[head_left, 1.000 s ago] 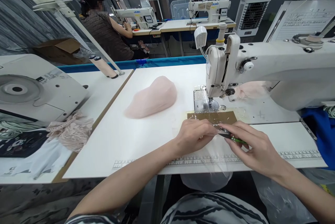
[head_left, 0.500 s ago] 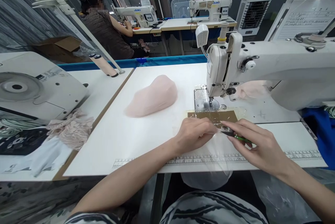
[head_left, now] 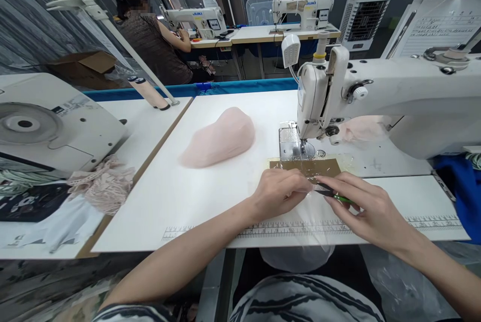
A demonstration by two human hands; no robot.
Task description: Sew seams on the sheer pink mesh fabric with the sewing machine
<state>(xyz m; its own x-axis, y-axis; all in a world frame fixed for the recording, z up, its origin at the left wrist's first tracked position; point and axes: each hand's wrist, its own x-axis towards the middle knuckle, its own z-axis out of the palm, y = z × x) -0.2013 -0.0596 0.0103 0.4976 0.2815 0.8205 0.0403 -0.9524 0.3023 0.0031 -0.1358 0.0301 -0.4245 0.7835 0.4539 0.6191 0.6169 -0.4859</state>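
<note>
My left hand [head_left: 281, 189] is closed, its thumb and fingers pinching the edge of a thin, see-through whitish fabric [head_left: 315, 219] that hangs over the table's front edge. In my right hand [head_left: 366, 206] is a pair of thread snips [head_left: 342, 198] with green on the handle. Their dark blades point left and lie right beside my left fingertips. Both hands are just in front of a brown strip [head_left: 326, 166] taped below the needle plate [head_left: 289, 149]. The exact spot where blades and fabric meet is too small to make out.
The white sewing machine [head_left: 406, 86] stands close above my hands on the right. A pale pink sheer piece [head_left: 223, 139] lies on the table to the left. A printed ruler [head_left: 180, 232] runs along the front edge. Another person [head_left: 154, 46] sits at a machine behind.
My right hand has shifted very slightly left with the snips, and the blades sit at a slightly different angle. My left hand stays in place.
</note>
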